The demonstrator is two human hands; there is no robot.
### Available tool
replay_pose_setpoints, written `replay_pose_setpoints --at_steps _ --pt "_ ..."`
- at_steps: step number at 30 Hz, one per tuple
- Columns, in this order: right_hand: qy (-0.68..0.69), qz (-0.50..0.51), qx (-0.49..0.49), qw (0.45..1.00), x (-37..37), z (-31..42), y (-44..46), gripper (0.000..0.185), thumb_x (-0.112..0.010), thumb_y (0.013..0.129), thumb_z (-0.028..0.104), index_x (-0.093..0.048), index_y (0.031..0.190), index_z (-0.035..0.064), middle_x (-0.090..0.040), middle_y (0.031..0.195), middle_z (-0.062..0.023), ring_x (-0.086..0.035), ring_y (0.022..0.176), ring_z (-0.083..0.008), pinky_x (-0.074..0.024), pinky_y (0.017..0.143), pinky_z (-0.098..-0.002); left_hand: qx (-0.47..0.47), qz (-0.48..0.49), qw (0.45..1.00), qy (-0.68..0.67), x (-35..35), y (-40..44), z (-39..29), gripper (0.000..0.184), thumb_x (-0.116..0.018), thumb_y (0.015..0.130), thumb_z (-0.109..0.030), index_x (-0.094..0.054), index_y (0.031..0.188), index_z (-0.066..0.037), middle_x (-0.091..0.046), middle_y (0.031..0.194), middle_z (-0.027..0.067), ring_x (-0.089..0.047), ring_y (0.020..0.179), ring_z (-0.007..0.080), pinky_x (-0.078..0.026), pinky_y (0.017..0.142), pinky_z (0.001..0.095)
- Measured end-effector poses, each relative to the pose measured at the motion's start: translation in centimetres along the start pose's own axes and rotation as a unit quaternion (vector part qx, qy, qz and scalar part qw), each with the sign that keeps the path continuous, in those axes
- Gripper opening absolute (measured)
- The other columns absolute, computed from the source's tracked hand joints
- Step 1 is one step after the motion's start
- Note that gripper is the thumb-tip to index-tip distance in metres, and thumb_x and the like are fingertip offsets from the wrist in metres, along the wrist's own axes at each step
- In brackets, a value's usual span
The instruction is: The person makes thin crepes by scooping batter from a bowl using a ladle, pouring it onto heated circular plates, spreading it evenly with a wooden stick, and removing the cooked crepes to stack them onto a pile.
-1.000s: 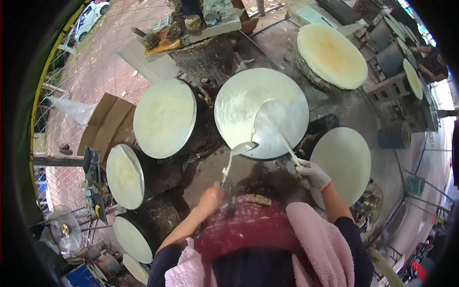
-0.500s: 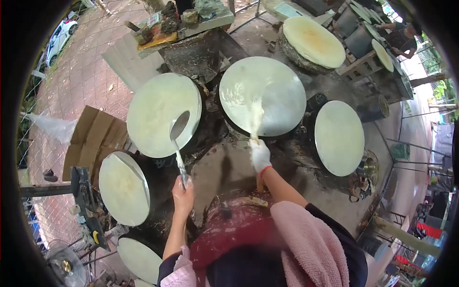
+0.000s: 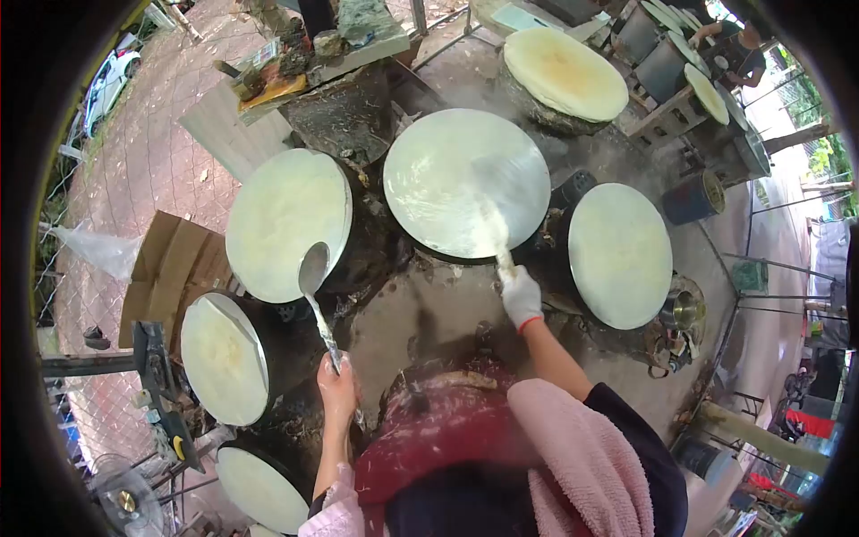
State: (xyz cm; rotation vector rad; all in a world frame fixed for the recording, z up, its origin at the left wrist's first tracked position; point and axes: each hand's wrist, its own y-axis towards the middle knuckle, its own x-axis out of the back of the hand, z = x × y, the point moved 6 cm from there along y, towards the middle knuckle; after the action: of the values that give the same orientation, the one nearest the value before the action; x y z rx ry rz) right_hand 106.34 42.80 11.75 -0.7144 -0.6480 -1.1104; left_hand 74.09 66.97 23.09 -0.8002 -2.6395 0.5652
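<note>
My bare left hand is wrapped round the handle of a metal ladle. The ladle's bowl is over the near right edge of the left griddle, which is covered with a pale round sheet. In a white glove, my right hand grips a batter-coated spreader; its exact shape is hidden by batter. The spreader lies across the near right part of the middle griddle, where a thin wet batter layer shines. To the right is another griddle with a pale sheet on it.
Two more covered griddles, one at lower left and one near the bottom, stand beside me. Behind are a pile of round flatbreads and a cluttered ledge. A cardboard sheet leans at left. Another person stands far right.
My right hand and the spreader have moved right along the middle griddle. Batter now covers more of its right side, which was bare. The ladle stays over the left griddle; the view has shifted slightly.
</note>
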Motion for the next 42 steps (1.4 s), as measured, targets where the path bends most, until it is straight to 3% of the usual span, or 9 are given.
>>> replay_pose_setpoints --at_steps 4,8,12,18,22,35,38,40,42 --pt "0.318 0.124 -0.216 0.915 1.5 -2.5 2.8 0.021 -0.052 0.096 0.029 -0.058 0.091 0.0092 -0.049 0.058 -0.0007 -0.046 0.041 -0.0113 -0.0375 0.038 -0.0286 0.001 -0.017 1.000 0.003 -3.6 -1.3 -0.9 0.013 -0.050 0.097 -0.015 -0.049 0.089 -0.005 -0.040 0.053 -0.0018 -0.035 0.038 0.0071 -0.029 0.035 0.0227" --pt "-0.004 0.146 0.105 0.984 1.3 -2.5 0.3 0.031 -0.055 0.093 0.037 -0.055 0.090 0.0055 -0.063 0.069 -0.0181 -0.062 0.060 -0.0358 -0.0469 0.056 -0.0467 0.004 -0.014 1.000 0.011 -6.3 -2.6 -1.1 0.006 -0.049 0.096 -0.012 -0.049 0.092 -0.007 -0.041 0.058 -0.0025 -0.039 0.041 0.0069 -0.032 0.037 0.0239" --pt "-0.036 0.097 0.053 0.993 4.7 -6.2 4.3 0.035 -0.050 0.094 0.039 -0.055 0.100 0.0057 -0.064 0.081 -0.0269 -0.062 0.078 -0.0460 -0.0471 0.069 -0.0550 0.009 -0.042 0.999 0.025 -8.2 -4.1 -1.8 0.007 -0.049 0.096 -0.012 -0.049 0.092 -0.006 -0.042 0.059 -0.0023 -0.038 0.041 0.0068 -0.032 0.037 0.0237" --pt "0.223 0.203 -0.179 0.937 6.6 -4.5 8.5 0.039 -0.053 0.093 0.041 -0.061 0.095 0.0032 -0.065 0.086 -0.0253 -0.062 0.085 -0.0439 -0.0481 0.072 -0.0512 0.023 -0.049 0.998 0.028 -10.2 -4.7 -1.8 0.009 -0.049 0.097 -0.013 -0.050 0.093 -0.004 -0.042 0.058 -0.0012 -0.038 0.040 0.0073 -0.031 0.036 0.0240" --pt "-0.038 0.154 -0.008 0.987 4.1 -8.4 5.6 0.059 -0.043 0.095 0.043 -0.037 0.142 0.0079 -0.063 0.095 -0.0298 -0.062 0.088 -0.0450 -0.0471 0.079 -0.0516 0.016 -0.052 0.998 0.030 -11.7 -3.8 -2.7 0.013 -0.049 0.097 -0.013 -0.050 0.091 -0.002 -0.041 0.056 -0.0008 -0.037 0.038 0.0080 -0.030 0.035 0.0235" --pt "-0.202 0.025 0.093 0.975 7.3 3.2 33.0 0.059 -0.049 0.092 0.041 -0.031 0.146 0.0264 -0.064 0.108 -0.0219 -0.065 0.096 -0.0367 -0.0511 0.079 -0.0478 0.091 -0.111 0.988 0.057 -10.2 -6.9 -0.3 0.012 -0.049 0.095 -0.011 -0.052 0.092 0.000 -0.038 0.055 -0.0004 -0.038 0.038 0.0097 -0.030 0.034 0.0251" --pt "-0.123 0.081 0.115 0.982 9.7 7.7 27.9 0.054 -0.051 0.092 0.032 -0.037 0.143 0.0189 -0.062 0.113 -0.0212 -0.064 0.096 -0.0386 -0.0508 0.081 -0.0461 0.103 -0.101 0.989 0.039 -10.4 -6.7 -1.0 0.012 -0.047 0.095 -0.010 -0.052 0.093 0.001 -0.038 0.055 0.0001 -0.037 0.038 0.0099 -0.030 0.034 0.0255" --pt "-0.019 -0.166 0.381 0.910 8.6 6.6 22.8 0.055 -0.064 0.083 0.032 -0.051 0.134 0.0152 -0.061 0.117 -0.0201 -0.059 0.107 -0.0369 -0.0470 0.090 -0.0430 0.099 -0.097 0.990 0.036 -10.5 -6.2 -1.0 0.012 -0.047 0.095 -0.009 -0.052 0.093 0.001 -0.038 0.056 0.0004 -0.037 0.038 0.0098 -0.030 0.034 0.0253" --pt "0.134 -0.020 0.295 0.946 9.4 4.2 16.8 0.054 -0.061 0.086 0.029 -0.049 0.136 0.0137 -0.059 0.118 -0.0233 -0.057 0.107 -0.0382 -0.0460 0.093 -0.0405 0.082 -0.075 0.994 0.014 -10.8 -5.6 -1.4 0.012 -0.047 0.095 -0.010 -0.052 0.093 0.002 -0.038 0.057 0.0004 -0.037 0.039 0.0095 -0.030 0.035 0.0246"
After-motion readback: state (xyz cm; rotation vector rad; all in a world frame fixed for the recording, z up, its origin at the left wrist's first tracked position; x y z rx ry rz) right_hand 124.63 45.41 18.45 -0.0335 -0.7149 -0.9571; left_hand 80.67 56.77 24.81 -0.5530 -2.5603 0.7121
